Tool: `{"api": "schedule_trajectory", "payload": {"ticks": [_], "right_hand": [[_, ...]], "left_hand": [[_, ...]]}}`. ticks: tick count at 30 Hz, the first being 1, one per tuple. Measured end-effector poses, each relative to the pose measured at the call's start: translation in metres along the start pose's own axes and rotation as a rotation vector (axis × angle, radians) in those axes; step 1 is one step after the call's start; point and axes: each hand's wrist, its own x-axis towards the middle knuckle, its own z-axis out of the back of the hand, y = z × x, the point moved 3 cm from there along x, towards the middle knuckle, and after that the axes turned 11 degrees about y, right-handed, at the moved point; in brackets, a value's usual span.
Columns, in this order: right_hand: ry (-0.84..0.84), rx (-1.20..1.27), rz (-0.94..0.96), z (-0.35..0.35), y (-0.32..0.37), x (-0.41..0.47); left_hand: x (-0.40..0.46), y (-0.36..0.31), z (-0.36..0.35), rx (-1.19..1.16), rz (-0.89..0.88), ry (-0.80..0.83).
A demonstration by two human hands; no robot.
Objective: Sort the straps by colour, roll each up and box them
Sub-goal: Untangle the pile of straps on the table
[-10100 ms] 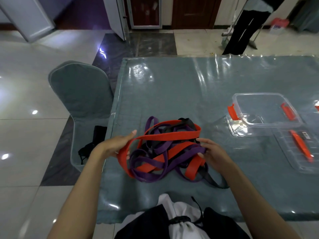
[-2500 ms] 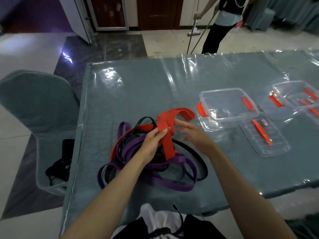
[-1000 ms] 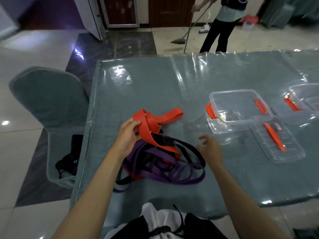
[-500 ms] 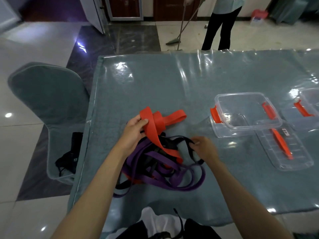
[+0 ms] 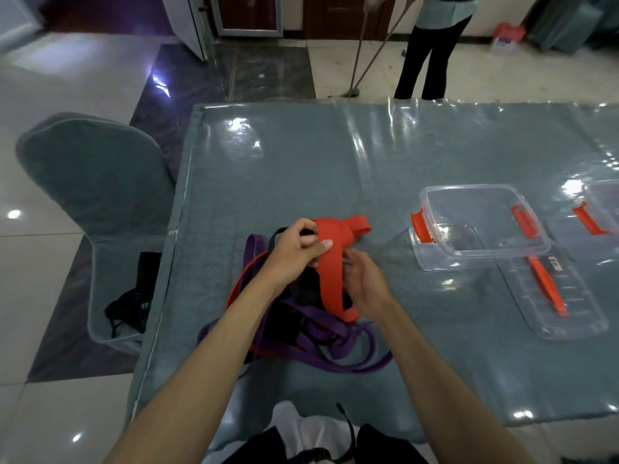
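A grey-green table (image 5: 385,169) under a glossy clear cover fills the middle and right of the frame. A chair (image 5: 97,182) in a matching cover stands at the left edge of the table, with a black item (image 5: 134,303) lying on its seat. At the top of the frame a second person (image 5: 432,45) stands on the tiled floor just beyond the table's far edge, holding a long-handled broom (image 5: 360,51).

On the table, right of centre, sits a clear box (image 5: 475,222) with orange latches, tilted with its near corner resting on its clear lid (image 5: 549,289), which lies flat towards the lower right. A 2nd clear box (image 5: 599,212) is cut off by the right edge.

In the centre lies a tangled heap of purple straps (image 5: 335,336), black straps (image 5: 284,316) and orange webbing. Above the heap the left hand (image 5: 294,249) grips the orange strap (image 5: 330,272), fingers curled round its top loop, thumb pressed on the band. The strap hangs down from there to the heap. The right hand (image 5: 365,283), just right of the hanging band, has its fingers curled against it from behind; whether it actually pinches the strap cannot be told.
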Motion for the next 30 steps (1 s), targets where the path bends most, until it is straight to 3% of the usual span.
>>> {"api": "schedule_trajectory", "payload": {"ticks": [3, 5, 9, 13, 15, 19, 21, 26, 28, 30], "right_hand": [[0.092, 0.100, 0.042, 0.001, -0.009, -0.003], [0.107, 0.013, 0.102, 0.004, -0.011, -0.006], [-0.030, -0.258, 0.182, 0.020, -0.009, -0.012], [-0.163, -0.174, 0.144, 0.027, -0.004, -0.020], [-0.239, -0.187, 0.129, 0.030, -0.001, -0.025], [-0.295, -0.381, 0.141, 0.036, 0.011, -0.036], [-0.307, -0.416, 0.160, 0.038, 0.015, -0.041], [-0.469, -0.397, 0.224, 0.051, 0.014, -0.045], [-0.514, -0.383, 0.240, 0.058, 0.014, -0.045], [-0.537, -0.372, 0.238, 0.063, 0.014, -0.042]], "left_hand": [[0.002, 0.011, -0.010, 0.151, -0.019, 0.069], [0.001, 0.019, -0.013, 0.315, -0.018, 0.136], [-0.012, 0.029, -0.002, 0.598, -0.076, 0.140], [-0.028, 0.056, 0.007, 1.008, 0.191, 0.384], [-0.034, 0.068, 0.015, 1.176, 0.273, 0.395], [-0.044, 0.060, 0.024, 1.041, 0.104, 0.148], [-0.049, 0.052, 0.032, 1.092, 0.013, 0.069], [-0.069, 0.055, 0.072, 1.123, 0.182, 0.290], [-0.078, 0.062, 0.087, 1.010, 0.183, 0.223], [-0.087, 0.068, 0.097, 0.888, 0.177, 0.050]]}}
